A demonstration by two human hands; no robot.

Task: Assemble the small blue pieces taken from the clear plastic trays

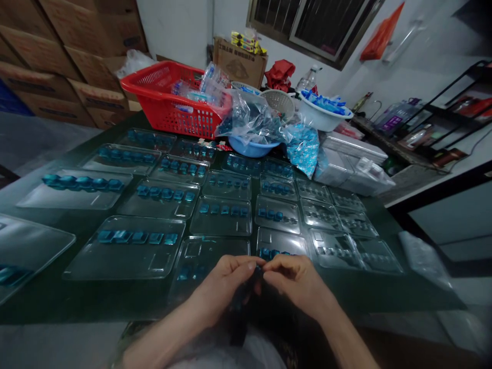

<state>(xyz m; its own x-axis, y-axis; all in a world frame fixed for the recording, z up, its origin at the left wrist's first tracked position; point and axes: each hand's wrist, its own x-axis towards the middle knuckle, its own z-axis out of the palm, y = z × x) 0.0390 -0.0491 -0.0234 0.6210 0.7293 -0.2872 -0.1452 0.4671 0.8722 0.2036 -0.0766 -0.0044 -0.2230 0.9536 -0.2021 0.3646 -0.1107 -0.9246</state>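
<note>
At the table's near edge, my left hand [234, 271] and my right hand [294, 277] meet with their fingertips pinched together. Whatever they hold between them is small, dark and too blurred to name. Just beyond my fingers is a clear plastic tray [282, 234], its row of blue pieces [269, 252] partly hidden by my hands. By my left forearm lies another clear tray [215, 247] with blue pieces [184, 273] at its lower side. Farther left, a tray [115, 266] holds a row of blue, gem-like pieces [139, 237].
Several more clear trays cover the dark green table [38, 310]; those at right [338, 259] have colourless hollows. Behind them stand a red basket [154, 87], a blue basin [253, 147], a white bowl of blue pieces [321, 119] and plastic boxes [346, 159]. Cartons [69, 61] are stacked at left.
</note>
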